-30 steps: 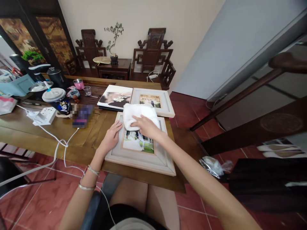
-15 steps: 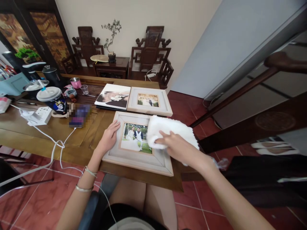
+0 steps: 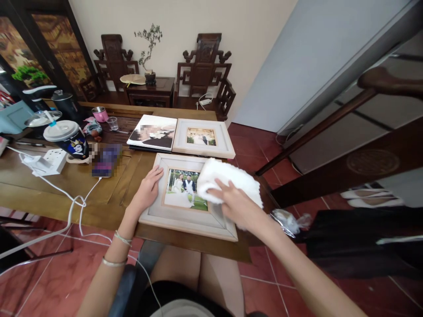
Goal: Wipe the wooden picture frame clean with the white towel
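Note:
A pale wooden picture frame (image 3: 188, 222) lies flat near the table's front edge, with a photo of two people outdoors in it. My left hand (image 3: 148, 187) rests over its left border, fingers lying along the wood. In my right hand (image 3: 234, 200) is a white fluffy cloth (image 3: 228, 174), bunched under the fingers. The cloth covers the frame's upper right part and the photo's right edge, and it hangs past the frame's right side. Behind lie a second picture frame (image 3: 224, 143) and a stack topped by a photo panel (image 3: 165, 124).
To the left stand a lidded cup with a straw (image 3: 66, 136), a phone (image 3: 107, 160) on a cable, and a power strip (image 3: 54, 159). A pink mug (image 3: 99, 114) sits farther back. Right of the table are a wooden chair (image 3: 330, 112) and a crumpled plastic bag (image 3: 289, 222).
My right hand and the cloth have slid slightly left over the frame, uncovering more of the plastic bag. My left hand stays on the border. The whole view has shifted a little.

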`<state>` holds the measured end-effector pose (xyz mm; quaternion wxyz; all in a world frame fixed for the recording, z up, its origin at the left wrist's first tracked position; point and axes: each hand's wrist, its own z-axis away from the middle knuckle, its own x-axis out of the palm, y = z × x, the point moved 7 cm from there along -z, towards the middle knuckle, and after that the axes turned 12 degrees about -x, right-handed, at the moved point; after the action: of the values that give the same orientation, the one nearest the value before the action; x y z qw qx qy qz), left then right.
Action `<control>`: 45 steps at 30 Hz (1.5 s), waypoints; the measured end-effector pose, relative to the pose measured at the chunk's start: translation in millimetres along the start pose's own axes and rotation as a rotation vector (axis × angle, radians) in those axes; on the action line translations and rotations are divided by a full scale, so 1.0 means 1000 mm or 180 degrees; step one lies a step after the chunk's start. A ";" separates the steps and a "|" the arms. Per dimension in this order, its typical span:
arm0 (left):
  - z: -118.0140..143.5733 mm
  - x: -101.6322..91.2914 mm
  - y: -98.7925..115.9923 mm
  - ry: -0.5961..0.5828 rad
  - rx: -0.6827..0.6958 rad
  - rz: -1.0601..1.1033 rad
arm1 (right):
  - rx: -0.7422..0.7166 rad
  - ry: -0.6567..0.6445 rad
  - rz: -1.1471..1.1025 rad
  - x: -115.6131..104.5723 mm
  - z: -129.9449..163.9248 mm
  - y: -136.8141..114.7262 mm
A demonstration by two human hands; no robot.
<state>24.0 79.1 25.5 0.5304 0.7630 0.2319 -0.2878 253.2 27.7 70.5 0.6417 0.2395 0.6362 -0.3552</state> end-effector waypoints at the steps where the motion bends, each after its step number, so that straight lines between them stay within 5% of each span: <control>1: 0.000 0.000 0.000 0.0003 -0.0021 0.0010 | -0.0018 0.0154 0.0118 0.001 -0.010 0.008; 7: 0.000 0.000 0.000 0.0071 -0.0054 -0.0032 | -0.0237 0.0217 0.0357 0.005 -0.024 0.008; 12: 0.001 0.001 0.000 0.0118 -0.0014 -0.0069 | -0.0478 -0.0442 -0.0130 -0.002 0.022 -0.043; 17: -0.001 0.002 0.001 0.0135 -0.0046 -0.0101 | -0.0640 -0.0557 -0.0373 -0.004 0.037 -0.086; 24: 0.001 -0.002 0.003 0.0081 -0.0322 0.0136 | -0.1121 -0.0354 -0.0448 0.019 -0.032 -0.117; 32: 0.005 -0.008 0.008 0.0001 -0.0468 0.0525 | -0.0633 0.0211 0.0049 0.001 -0.112 -0.063; 36: 0.006 -0.012 0.007 0.0155 -0.0424 0.0536 | -0.0599 0.0327 0.0162 -0.004 -0.138 -0.062; 39: 0.007 -0.012 0.007 0.0159 -0.0403 0.0526 | -0.0744 0.0209 0.0200 0.002 -0.131 -0.082; 45: 0.010 -0.012 0.015 0.0021 -0.0237 0.0677 | -0.1207 -0.0266 0.0087 0.008 -0.071 -0.126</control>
<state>23.0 63.7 41.1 0.5851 0.7640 0.1618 -0.2185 111.1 1.3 75.2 0.7059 0.1080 0.6612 -0.2300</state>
